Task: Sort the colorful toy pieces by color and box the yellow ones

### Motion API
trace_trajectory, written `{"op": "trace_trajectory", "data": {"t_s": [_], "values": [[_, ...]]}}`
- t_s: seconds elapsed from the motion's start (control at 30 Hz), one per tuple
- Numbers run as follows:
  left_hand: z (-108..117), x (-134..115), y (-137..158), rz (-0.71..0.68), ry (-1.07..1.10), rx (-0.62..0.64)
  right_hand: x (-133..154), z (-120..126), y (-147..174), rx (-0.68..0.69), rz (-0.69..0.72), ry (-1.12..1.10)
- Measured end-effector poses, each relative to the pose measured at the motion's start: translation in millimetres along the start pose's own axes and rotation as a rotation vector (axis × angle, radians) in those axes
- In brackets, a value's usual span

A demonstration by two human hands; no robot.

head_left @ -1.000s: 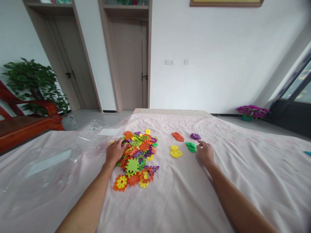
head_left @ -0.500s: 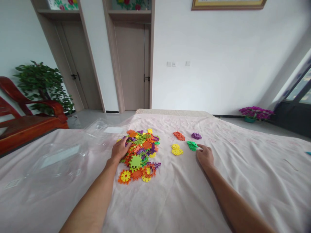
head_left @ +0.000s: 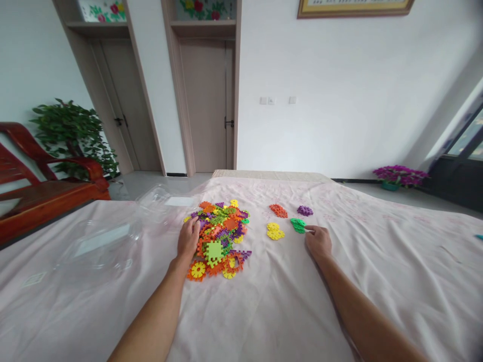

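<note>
multicoloured heap of notched pieces, jumbled; green pieces overlapping in small cluster, right of heap.

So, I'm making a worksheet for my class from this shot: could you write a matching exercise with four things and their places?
Things
1. left hand
2. right hand
3. orange group
4. magenta flowers

Places
A. just beyond the yellow group
B. near the foot of the far wall
C. at the left side of the mixed pile
D. at the green group

Pairs: 1-C, 2-D, 3-A, 4-B
</note>
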State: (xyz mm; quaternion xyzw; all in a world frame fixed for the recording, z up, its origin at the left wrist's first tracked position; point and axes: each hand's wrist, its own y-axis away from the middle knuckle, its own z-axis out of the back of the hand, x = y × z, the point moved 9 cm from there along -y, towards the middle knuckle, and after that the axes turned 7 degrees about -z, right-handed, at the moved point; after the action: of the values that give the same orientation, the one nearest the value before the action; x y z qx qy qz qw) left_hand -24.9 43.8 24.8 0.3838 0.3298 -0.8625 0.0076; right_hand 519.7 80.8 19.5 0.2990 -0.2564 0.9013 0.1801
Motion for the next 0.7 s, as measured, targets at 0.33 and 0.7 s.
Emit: {"op": "trace_trajectory", "data": {"t_s": [0.33,0.7], "values": [[-0.8,1.8,-5.6,0.010,-0.041,0.025,-0.9,-0.3,-1.3,-0.008,0.001,-0.022],[-5.2,11.9,-15.1,0.059,-0.168,0.106,1.6,5.7,4.1,-0.030,-0.021,-0.118]]}}
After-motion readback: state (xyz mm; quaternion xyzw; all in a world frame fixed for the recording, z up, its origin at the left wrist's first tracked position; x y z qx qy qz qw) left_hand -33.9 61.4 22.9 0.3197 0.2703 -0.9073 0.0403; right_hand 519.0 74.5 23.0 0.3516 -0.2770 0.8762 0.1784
